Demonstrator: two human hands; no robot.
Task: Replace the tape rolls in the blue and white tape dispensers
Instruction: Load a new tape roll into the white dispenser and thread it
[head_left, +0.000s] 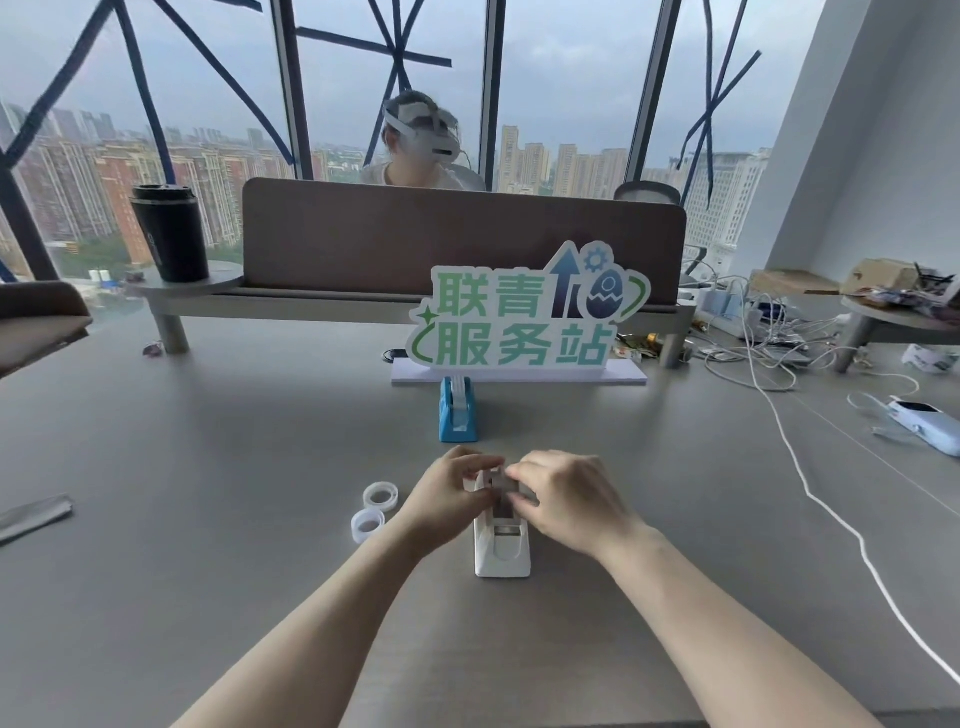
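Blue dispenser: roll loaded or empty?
Loaded. The blue dispenser stands upright with a tape roll seated in its slot; neither hand touches it.

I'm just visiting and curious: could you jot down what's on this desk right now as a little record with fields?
Surface: grey desk
Being worked on: white plastic tape dispenser, standing near the person
Left hand: fingers curled at the white dispenser's far end
Right hand: fingers curled at the same spot, opposite side
Waiting: blue plastic tape dispenser, farther back, untouched, tape visible in it
Loose items: two clear tape rolls lying left of the white dispenser
Behind: green-lettered sign
Unclear: what exactly the fingers hold
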